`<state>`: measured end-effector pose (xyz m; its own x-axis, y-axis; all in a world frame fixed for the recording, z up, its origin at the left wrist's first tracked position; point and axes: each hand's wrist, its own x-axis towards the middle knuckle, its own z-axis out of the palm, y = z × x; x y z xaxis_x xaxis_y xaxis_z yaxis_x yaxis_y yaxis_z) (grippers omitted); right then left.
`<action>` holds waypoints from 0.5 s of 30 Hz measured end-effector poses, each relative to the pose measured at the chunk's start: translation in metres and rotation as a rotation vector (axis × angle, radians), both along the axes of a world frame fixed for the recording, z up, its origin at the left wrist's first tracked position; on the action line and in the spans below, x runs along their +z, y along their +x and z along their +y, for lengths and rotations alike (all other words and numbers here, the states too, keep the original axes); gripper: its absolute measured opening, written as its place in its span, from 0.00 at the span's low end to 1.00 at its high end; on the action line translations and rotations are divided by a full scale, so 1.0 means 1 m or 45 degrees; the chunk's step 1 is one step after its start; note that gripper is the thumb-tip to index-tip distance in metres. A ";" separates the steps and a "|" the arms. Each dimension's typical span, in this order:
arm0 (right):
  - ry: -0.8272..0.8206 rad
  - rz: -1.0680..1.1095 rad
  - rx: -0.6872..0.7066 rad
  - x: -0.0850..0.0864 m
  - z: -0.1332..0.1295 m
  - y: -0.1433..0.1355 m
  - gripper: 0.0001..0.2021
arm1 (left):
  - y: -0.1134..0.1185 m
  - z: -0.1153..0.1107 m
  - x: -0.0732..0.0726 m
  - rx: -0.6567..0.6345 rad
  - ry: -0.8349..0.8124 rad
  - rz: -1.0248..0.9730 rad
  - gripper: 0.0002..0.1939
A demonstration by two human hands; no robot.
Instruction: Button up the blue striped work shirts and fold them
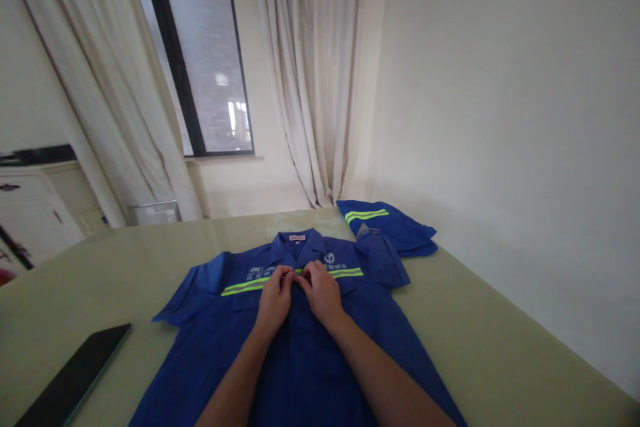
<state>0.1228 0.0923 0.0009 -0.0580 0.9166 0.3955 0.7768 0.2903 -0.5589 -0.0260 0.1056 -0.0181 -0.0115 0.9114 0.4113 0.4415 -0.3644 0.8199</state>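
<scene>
A blue short-sleeved shirt (320, 347) lies spread front side up, its collar at the far end and a yellow-green reflective stripe (245, 287) across the chest. At the middle of that stripe, on the front placket, my left hand (276, 297) pinches the shirt's cloth between closed fingers. Right beside it my right hand (320, 290) also grips the placket, thumb and fingers together. The fingertips of both hands nearly meet and hide the small spot between them. White lettering and a gear-shaped print (329, 258) show on the chest.
Another blue garment (400, 230), folded, lies beyond the shirt's right sleeve, against the wall. A dark flat device (75, 377) rests at the left on the greenish table (500, 333). Curtains (315, 67), a window and a white cabinet (35, 207) stand behind.
</scene>
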 end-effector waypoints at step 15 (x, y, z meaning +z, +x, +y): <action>0.133 0.487 -0.151 -0.010 0.035 0.040 0.19 | 0.012 -0.026 0.013 -0.238 -0.014 0.427 0.14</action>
